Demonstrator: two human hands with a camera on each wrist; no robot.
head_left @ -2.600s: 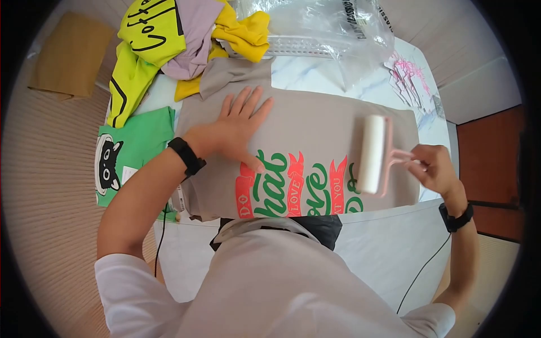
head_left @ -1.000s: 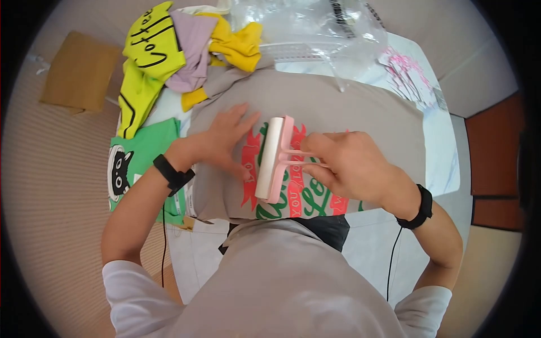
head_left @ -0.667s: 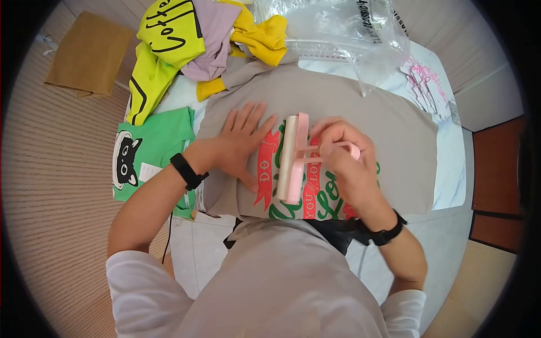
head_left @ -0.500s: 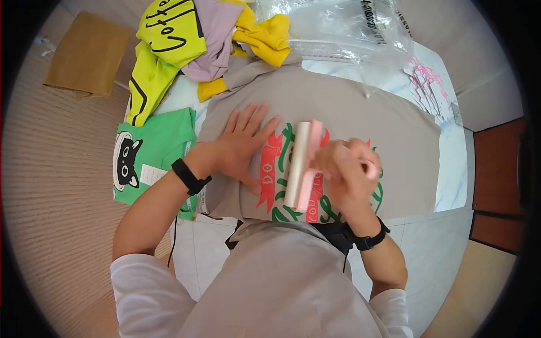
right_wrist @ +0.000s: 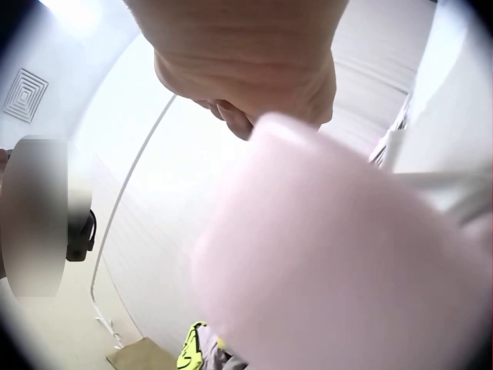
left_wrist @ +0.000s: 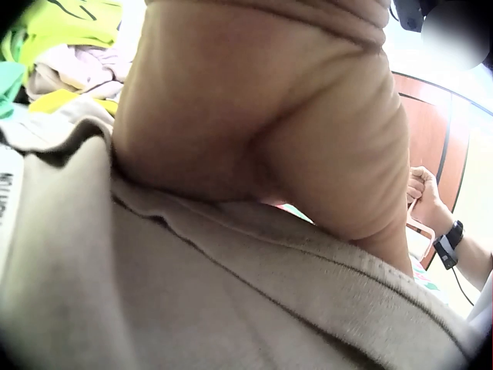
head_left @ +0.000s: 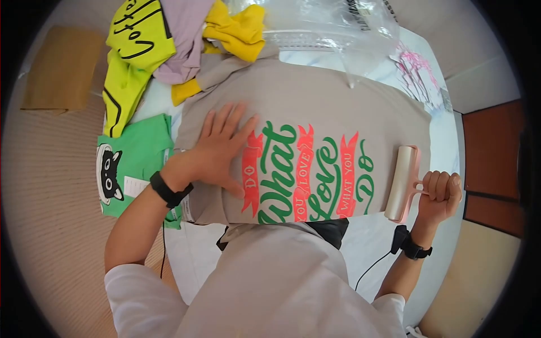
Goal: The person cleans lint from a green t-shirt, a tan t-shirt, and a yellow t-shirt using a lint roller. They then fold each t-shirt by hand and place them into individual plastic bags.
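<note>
A taupe garment (head_left: pixel 332 98) with green and coral lettering, "What Love Do" in the largest words, lies spread across the table in the head view. My left hand (head_left: pixel 217 149) rests on its left part, fingers spread. In the left wrist view the heel of that hand (left_wrist: pixel 254 116) presses on folded taupe cloth (left_wrist: pixel 208 285). At the garment's right edge, my right hand (head_left: pixel 441 194) grips a lint roller (head_left: pixel 402 183) by its pink handle, its pale cylinder near the front corner. The right wrist view has a large, blurred pink part of the lint roller (right_wrist: pixel 323 254) below the hand.
A folded green garment (head_left: pixel 138 163) with a black cat print lies left. Behind it are a yellow-green garment (head_left: pixel 141 39) and a mustard one (head_left: pixel 236 31). A clear plastic bag (head_left: pixel 321 28) and pink-stringed tags (head_left: pixel 417 73) occupy the back of the table (head_left: pixel 420 45).
The right hand has carried the lint roller from left to right over the print to the garment's right edge, uncovering the lettering. The left hand stays on the cloth while the head view shifts.
</note>
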